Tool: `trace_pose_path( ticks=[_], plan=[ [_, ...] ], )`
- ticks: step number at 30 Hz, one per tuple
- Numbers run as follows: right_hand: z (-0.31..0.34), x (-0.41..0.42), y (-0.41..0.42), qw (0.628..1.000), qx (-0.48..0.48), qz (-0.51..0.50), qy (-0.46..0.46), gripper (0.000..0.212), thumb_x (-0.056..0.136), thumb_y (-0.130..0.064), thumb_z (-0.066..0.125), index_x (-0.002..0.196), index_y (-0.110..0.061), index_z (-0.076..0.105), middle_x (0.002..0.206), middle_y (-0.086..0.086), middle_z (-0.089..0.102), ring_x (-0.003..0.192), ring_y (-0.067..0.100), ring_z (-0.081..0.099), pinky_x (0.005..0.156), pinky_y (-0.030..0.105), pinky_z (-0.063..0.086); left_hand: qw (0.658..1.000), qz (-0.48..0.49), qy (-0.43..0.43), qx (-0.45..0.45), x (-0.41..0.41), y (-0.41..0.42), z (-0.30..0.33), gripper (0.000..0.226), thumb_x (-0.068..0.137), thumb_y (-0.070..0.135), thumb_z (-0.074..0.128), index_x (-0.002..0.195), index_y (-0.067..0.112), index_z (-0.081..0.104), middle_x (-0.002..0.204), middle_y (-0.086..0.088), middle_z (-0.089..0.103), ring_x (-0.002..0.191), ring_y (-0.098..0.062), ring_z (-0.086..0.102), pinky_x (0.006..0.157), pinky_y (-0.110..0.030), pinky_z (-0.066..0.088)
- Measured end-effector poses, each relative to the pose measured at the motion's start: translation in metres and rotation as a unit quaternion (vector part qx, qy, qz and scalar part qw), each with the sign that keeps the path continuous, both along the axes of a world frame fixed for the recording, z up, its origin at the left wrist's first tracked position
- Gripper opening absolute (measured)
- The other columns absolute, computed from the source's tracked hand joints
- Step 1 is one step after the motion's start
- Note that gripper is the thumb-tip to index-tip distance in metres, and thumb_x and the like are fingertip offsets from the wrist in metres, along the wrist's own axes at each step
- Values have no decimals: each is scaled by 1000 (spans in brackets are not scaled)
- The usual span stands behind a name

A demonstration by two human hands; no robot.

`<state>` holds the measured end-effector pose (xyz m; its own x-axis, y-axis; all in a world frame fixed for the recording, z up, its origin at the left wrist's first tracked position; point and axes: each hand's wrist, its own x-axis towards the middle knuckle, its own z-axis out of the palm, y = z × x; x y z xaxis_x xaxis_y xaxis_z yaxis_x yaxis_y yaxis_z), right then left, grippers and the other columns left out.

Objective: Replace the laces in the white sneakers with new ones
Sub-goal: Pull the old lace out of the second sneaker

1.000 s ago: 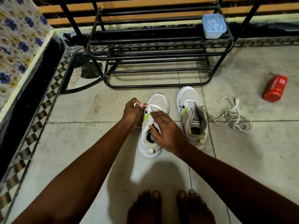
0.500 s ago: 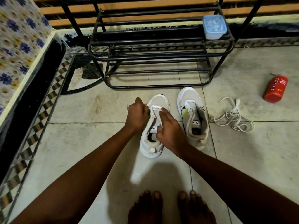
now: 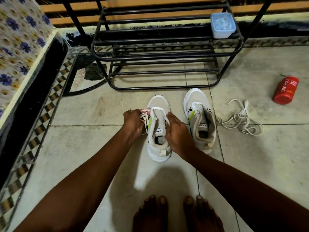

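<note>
1. Two white sneakers stand side by side on the tiled floor [image 3: 275,148], toes toward a black metal rack [image 3: 163,52].
2. The left sneaker [image 3: 158,131] sits between both hands; a white lace [image 3: 156,109] crosses its lowest eyelets.
3. The left hand [image 3: 133,122] is curled at the sneaker's left side, pinching a bunch of that lace in its fingers.
4. The right hand [image 3: 177,131] rests against the sneaker's right side, fingers bent and pinching the lace's other end near the eyelets.
5. The right sneaker [image 3: 199,118] stands just beside it, untouched, with a lace only across its lowest eyelets.
6. A loose lace [image 3: 240,118] lies tangled on the floor, right of that sneaker.
7. A red can [image 3: 286,90] lies on its side farther right.
8. A pale blue lidded box [image 3: 222,25] sits at the rack's right end.
9. Bare toes [image 3: 177,213] show at the bottom edge.
</note>
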<state>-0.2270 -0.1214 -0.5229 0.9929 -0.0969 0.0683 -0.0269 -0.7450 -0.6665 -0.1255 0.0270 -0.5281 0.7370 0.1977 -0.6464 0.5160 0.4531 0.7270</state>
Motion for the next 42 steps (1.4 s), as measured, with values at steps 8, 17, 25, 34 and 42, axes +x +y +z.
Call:
trace_pose_path(
  ticks=[8,17,25,34,42],
  plan=[
    [-1,-2,7,998,-37,3,43,59,92,2,44,150,5,36,158,22,35,147,30,36,122,27,22,1000,-13,-21,-19,5,-3,7,27,100,-12,32,111,10,42,86,-17,50,59,-22,54,53,-31,52],
    [0,-1,6,997,-28,-26,64,56,93,2,45,148,7,38,155,26,38,144,35,39,121,31,25,855,-325,-229,333,-2,9,-1,22,103,20,59,92,14,76,70,12,69,61,-1,59,70,-30,48],
    [2,0,5,997,-34,-18,61,54,95,0,44,148,7,38,154,26,38,144,34,38,121,33,25,783,-377,-244,431,0,2,8,12,91,21,76,81,23,71,90,8,76,89,-12,69,84,-31,55],
    [1,0,4,998,-27,-24,52,52,95,0,44,146,8,40,153,27,40,142,35,40,119,29,26,613,-476,-233,586,8,-5,19,15,90,7,58,92,17,47,109,-13,68,99,-35,63,77,-38,47],
    [1,0,5,999,-17,-29,25,49,93,0,48,141,10,47,148,29,45,139,37,45,118,32,30,849,-279,-200,403,3,1,19,13,87,-6,54,91,6,56,82,-7,73,76,-12,68,69,-22,52]
  ],
)
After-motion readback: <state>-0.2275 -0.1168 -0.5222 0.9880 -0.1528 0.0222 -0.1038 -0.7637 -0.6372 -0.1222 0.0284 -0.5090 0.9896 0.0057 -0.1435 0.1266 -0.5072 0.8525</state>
